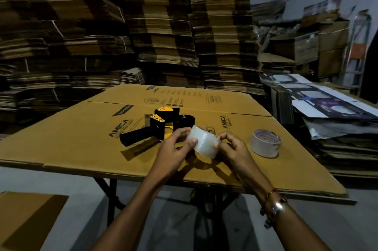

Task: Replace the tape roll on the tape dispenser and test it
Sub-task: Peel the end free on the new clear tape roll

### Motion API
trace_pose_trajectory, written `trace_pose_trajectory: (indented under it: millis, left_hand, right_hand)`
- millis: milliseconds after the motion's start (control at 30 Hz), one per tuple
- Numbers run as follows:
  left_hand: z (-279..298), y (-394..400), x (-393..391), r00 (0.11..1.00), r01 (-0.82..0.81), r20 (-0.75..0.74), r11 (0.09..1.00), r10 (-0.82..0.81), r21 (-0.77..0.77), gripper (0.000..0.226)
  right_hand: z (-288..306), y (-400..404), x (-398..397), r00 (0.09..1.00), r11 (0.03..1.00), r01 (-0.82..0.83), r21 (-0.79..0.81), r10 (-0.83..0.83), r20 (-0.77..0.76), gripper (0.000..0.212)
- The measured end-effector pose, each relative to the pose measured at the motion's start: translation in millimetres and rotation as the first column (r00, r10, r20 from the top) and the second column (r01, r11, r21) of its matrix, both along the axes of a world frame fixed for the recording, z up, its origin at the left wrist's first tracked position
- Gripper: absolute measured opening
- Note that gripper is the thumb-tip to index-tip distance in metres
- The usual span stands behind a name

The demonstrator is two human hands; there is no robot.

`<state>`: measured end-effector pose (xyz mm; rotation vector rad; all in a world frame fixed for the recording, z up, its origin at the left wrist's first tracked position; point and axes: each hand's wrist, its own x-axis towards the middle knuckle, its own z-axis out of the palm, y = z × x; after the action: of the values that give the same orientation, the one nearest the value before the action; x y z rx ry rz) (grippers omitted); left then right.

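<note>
I hold a clear tape roll (204,142) in the air just above the flat cardboard sheet (81,144). My left hand (173,148) grips its left side with the thumb on the front. My right hand (233,148) pinches the roll's right edge with curled fingers. Behind the roll lies the black and yellow tape dispenser (157,125) on its side, handle pointing left, its black hub bare. A white, nearly used-up tape roll (265,143) stands on the sheet to the right of my right hand.
The cardboard sheet covers a folding table with black legs (110,195). Tall stacks of flattened cartons (163,35) fill the back. Printed flat boxes (327,101) are piled at the right. Another cardboard piece (26,216) lies on the floor at the lower left.
</note>
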<state>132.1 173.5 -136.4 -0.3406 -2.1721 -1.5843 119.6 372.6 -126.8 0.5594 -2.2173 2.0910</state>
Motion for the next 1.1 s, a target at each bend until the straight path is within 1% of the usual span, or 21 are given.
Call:
trace_pose_trajectory:
  millis: [67,167,233,333,400,433,500,567,633,700,733,767,833,867,900,967,1033,1100]
  left_hand:
    - [0.7,-0.5,2.4,1.0,0.0,-0.005,1.0,0.0,-0.016,0.037]
    - [2.5,-1.1,4.3,1.0,0.012,0.004,1.0,-0.012,-0.008,0.039]
    - [3.0,-0.6,4.7,1.0,0.023,0.003,0.999,-0.023,-0.039,0.046]
    - [1.4,-0.4,2.3,0.997,0.059,-0.034,0.991,-0.064,-0.122,0.059]
    - [0.0,0.0,1.1,0.994,0.094,-0.044,0.983,-0.102,-0.159,0.063]
    - [-0.2,0.4,0.9,0.993,0.097,-0.049,0.98,-0.107,-0.176,0.061]
    - [-0.4,0.9,1.1,0.992,0.095,-0.07,0.979,-0.11,-0.183,0.049]
    - [0.0,1.1,1.1,0.99,0.098,-0.089,0.983,-0.112,-0.155,0.035]
    - [-0.9,1.4,0.7,0.99,0.083,-0.104,0.987,-0.097,-0.138,0.023]
    - [-1.9,1.9,0.1,0.992,0.083,-0.09,0.992,-0.092,-0.092,0.02]
    - [-2.8,1.7,-0.6,0.993,0.091,-0.067,0.993,-0.096,-0.069,0.025]
    - [-3.9,1.0,-1.3,0.994,0.094,-0.047,0.993,-0.097,-0.067,0.033]
    - [-6.4,-1.0,-4.6,0.997,0.073,-0.019,0.989,-0.076,-0.125,0.043]
    - [-7.8,-1.7,-6.1,0.998,0.05,-0.021,0.984,-0.054,-0.169,0.04]
    - [-8.7,-1.7,-7.6,0.999,0.015,-0.04,0.976,-0.024,-0.218,0.032]
    - [-9.6,0.2,-8.4,0.994,-0.071,-0.1,0.955,0.044,-0.287,0.016]
    - [-9.0,4.3,-5.4,0.989,-0.122,-0.117,0.952,0.092,-0.282,0.01]
    - [-7.2,7.6,-1.5,0.977,-0.183,-0.159,0.947,0.145,-0.264,0.01]
  right_hand:
    - [-1.0,0.8,-1.9,1.0,1.0,-0.004,-0.022,0.005,0.031,0.007]
    - [-2.5,0.8,-5.3,1.0,0.998,-0.001,-0.069,0.003,0.03,0.013]
    - [-3.0,1.0,-7.5,0.999,0.992,0.03,-0.12,-0.025,0.041,0.015]
    - [-7.3,2.1,-16.3,0.989,0.98,0.147,-0.136,-0.141,0.054,0.022]
    - [-11.5,3.1,-22.2,0.97,0.965,0.241,-0.102,-0.243,-0.005,0.026]
    - [-13.6,4.1,-24.0,0.961,0.959,0.27,-0.085,-0.274,-0.032,0.028]
    - [-16.7,6.3,-26.9,0.957,0.956,0.28,-0.087,-0.285,-0.051,0.029]
    - [-16.2,6.5,-25.9,0.969,0.964,0.243,-0.11,-0.247,-0.021,0.037]
    - [-14.3,6.2,-22.9,0.985,0.979,0.172,-0.11,-0.172,0.01,0.047]
    - [-11.5,5.7,-20.4,0.994,0.993,0.106,-0.056,-0.105,0.016,0.055]
    - [-9.3,5.0,-19.0,0.997,0.997,0.074,-0.022,-0.073,0.018,0.056]
    - [-8.5,4.8,-18.8,0.999,0.999,0.044,0.011,-0.045,0.021,0.054]
    - [-8.5,3.5,-18.2,1.0,0.998,-0.015,0.062,0.014,0.017,0.045]
    - [-9.4,3.0,-18.0,1.0,0.996,-0.023,0.089,0.023,0.004,0.043]
    - [-9.4,2.0,-17.5,1.0,0.994,-0.014,0.108,0.016,-0.015,0.041]
    - [-9.0,0.4,-14.7,0.998,0.995,0.043,0.087,-0.039,-0.051,0.033]
    - [-8.1,0.0,-11.9,0.99,0.992,0.122,0.027,-0.12,-0.067,0.019]
    - [-9.5,1.5,-10.2,0.985,0.988,0.153,0.033,-0.15,-0.088,0.007]
